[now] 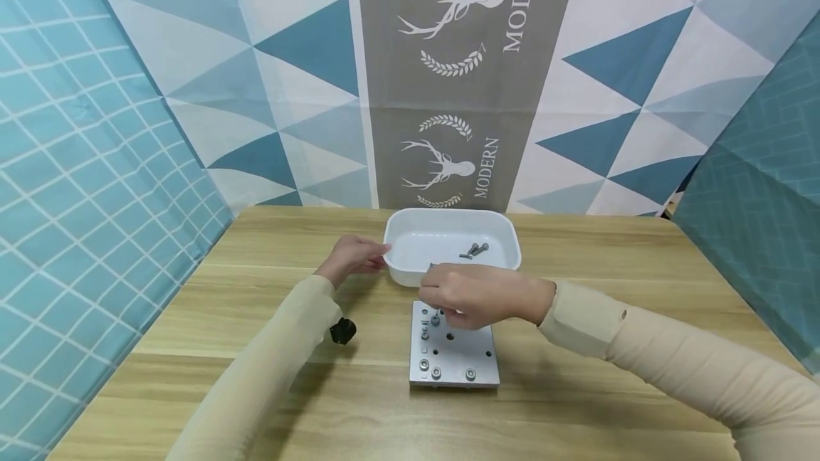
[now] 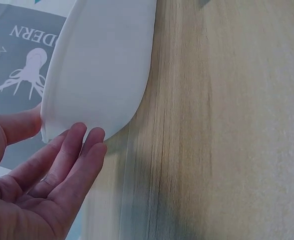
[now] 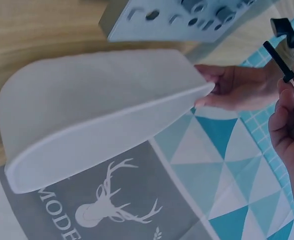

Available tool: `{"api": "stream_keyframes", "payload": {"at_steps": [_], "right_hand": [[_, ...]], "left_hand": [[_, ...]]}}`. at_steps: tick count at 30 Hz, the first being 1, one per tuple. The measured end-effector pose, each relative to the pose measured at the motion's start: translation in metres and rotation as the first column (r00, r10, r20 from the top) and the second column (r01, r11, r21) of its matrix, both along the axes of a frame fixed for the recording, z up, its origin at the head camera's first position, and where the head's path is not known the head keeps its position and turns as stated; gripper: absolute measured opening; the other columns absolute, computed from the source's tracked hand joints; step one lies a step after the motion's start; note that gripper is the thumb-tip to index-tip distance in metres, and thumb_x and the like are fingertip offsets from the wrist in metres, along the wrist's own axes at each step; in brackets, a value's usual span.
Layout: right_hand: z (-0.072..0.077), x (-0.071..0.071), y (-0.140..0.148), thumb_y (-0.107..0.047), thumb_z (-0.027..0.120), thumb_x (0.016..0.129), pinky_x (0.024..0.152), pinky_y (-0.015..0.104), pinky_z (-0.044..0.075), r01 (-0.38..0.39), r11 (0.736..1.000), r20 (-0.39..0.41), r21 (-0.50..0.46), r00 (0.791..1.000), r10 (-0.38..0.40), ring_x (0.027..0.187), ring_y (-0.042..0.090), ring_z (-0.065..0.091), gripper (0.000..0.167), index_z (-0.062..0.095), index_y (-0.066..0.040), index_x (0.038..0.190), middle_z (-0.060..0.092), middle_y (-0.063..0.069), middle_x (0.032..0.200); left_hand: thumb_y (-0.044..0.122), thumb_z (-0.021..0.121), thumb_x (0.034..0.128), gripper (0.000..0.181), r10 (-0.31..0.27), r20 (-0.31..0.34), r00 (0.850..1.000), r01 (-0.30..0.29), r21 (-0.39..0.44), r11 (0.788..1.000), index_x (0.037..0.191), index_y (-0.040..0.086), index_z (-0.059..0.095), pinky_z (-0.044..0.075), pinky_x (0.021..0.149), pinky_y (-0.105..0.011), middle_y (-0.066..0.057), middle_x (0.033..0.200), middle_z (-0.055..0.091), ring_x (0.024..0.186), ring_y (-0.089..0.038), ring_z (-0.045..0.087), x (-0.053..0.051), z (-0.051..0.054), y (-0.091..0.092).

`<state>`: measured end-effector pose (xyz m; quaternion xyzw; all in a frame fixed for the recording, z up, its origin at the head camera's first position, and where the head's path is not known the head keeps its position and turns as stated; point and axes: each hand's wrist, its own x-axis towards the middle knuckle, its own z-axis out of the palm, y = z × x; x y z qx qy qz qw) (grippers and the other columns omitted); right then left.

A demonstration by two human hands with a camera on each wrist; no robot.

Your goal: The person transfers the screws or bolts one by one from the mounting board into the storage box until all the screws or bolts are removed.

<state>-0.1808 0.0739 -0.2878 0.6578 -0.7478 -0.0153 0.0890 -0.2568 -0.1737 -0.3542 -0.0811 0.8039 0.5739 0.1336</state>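
Observation:
My left hand (image 1: 359,258) holds the left end of a white plastic tray (image 1: 410,277). In the left wrist view its thumb is at the rim and its fingertips touch the outer wall. My right hand (image 1: 468,296) is over the far part of a silver metal plate (image 1: 458,361), near the tray's front wall. A dark threaded screw (image 3: 278,61) is pinched in its fingers, as the right wrist view shows. The plate has several holes and several socket-head screws (image 1: 470,374) standing in it. The right hand hides part of the plate's far edge.
A few loose screws (image 1: 477,249) lie in the right part of the tray. Plate and tray stand on a wooden table (image 1: 307,404). Patterned cloth (image 1: 307,77) hangs behind and at the sides. A small black object (image 1: 343,331) is at the left sleeve.

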Motion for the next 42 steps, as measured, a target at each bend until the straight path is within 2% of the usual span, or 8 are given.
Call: {"api": "stream_keyframes", "payload": {"at_steps": [10, 14, 21, 27, 32, 37, 42], "right_hand": [[0.005, -0.019, 0.007, 0.003, 0.06, 0.074, 0.059, 0.012, 0.038, 0.069, 0.997, 0.027, -0.028, 0.997, -0.068, 0.067, 0.006, 0.042, 0.019, 0.051, -0.014, 0.074, 0.048, -0.006, 0.07], [0.009, -0.03, 0.01, 0.003, 0.059, 0.073, 0.059, 0.013, 0.039, 0.104, 0.994, 0.053, -0.028, 0.993, -0.102, 0.067, 0.006, 0.042, 0.019, 0.051, -0.013, 0.073, 0.048, -0.005, 0.069], [0.008, -0.052, 0.016, 0.005, 0.059, 0.073, 0.057, 0.014, 0.035, 0.151, 0.989, 0.078, 0.001, 0.986, -0.15, 0.064, 0.006, 0.04, 0.019, 0.049, -0.012, 0.071, 0.046, -0.004, 0.066], [0.008, -0.072, 0.021, 0.008, 0.054, 0.07, 0.054, 0.014, 0.032, 0.188, 0.982, 0.119, -0.015, 0.976, -0.184, 0.061, 0.005, 0.038, 0.02, 0.047, -0.01, 0.067, 0.046, -0.002, 0.064], [0.009, -0.082, 0.023, 0.008, 0.056, 0.07, 0.054, 0.014, 0.034, 0.227, 0.973, 0.159, 0.03, 0.96, -0.229, 0.061, 0.005, 0.04, 0.019, 0.049, -0.01, 0.067, 0.048, -0.001, 0.064], [0.012, -0.096, 0.022, 0.006, 0.06, 0.07, 0.051, 0.015, 0.037, 0.289, 0.954, 0.151, 0.078, 0.943, -0.298, 0.059, 0.006, 0.043, 0.019, 0.051, -0.011, 0.067, 0.049, -0.003, 0.062], [0.012, -0.112, 0.02, 0.004, 0.061, 0.071, 0.048, 0.016, 0.035, 0.405, 0.898, 0.156, 0.174, 0.889, -0.431, 0.055, 0.008, 0.044, 0.019, 0.052, -0.012, 0.066, 0.049, -0.004, 0.059]], "left_hand": [[0.022, 0.068, 0.0894, 0.038, 0.015, 0.003, 1.0, -0.015, -0.012, 1.0, 0.113, -0.007, 0.066, 0.062, 0.085, -0.033, -0.013, 0.091, 0.072, 0.073, -0.013, 0.068, 0.001, 0.001, 0.002], [0.023, 0.069, 0.0894, 0.038, 0.014, 0.0, 1.0, -0.014, -0.013, 1.0, 0.113, -0.006, 0.066, 0.062, 0.086, -0.034, -0.015, 0.095, 0.073, 0.075, -0.013, 0.069, 0.0, 0.002, 0.001], [0.02, 0.069, 0.0889, 0.036, 0.017, -0.005, 1.0, -0.017, 0.005, 1.0, 0.112, -0.007, 0.066, 0.062, 0.085, -0.034, -0.01, 0.085, 0.072, 0.074, -0.014, 0.069, -0.001, 0.0, 0.001], [0.019, 0.069, 0.0885, 0.036, 0.018, -0.012, 1.0, -0.018, 0.016, 1.0, 0.112, -0.008, 0.066, 0.062, 0.086, -0.036, -0.013, 0.087, 0.073, 0.076, -0.016, 0.07, 0.001, 0.0, 0.002], [0.019, 0.07, 0.0884, 0.037, 0.003, -0.022, 1.0, -0.002, 0.029, 1.0, 0.111, -0.009, 0.066, 0.06, 0.09, -0.039, -0.016, 0.089, 0.073, 0.076, -0.018, 0.071, 0.003, 0.0, 0.003], [0.02, 0.069, 0.0891, 0.037, 0.005, -0.029, 1.0, -0.005, 0.015, 1.0, 0.112, -0.009, 0.066, 0.06, 0.091, -0.04, -0.016, 0.089, 0.073, 0.075, -0.016, 0.071, 0.004, 0.002, 0.003], [0.02, 0.069, 0.0885, 0.037, 0.019, -0.019, 1.0, -0.018, 0.008, 1.0, 0.112, -0.008, 0.066, 0.061, 0.089, -0.039, -0.013, 0.087, 0.073, 0.073, -0.015, 0.07, 0.003, 0.001, 0.003]]}}
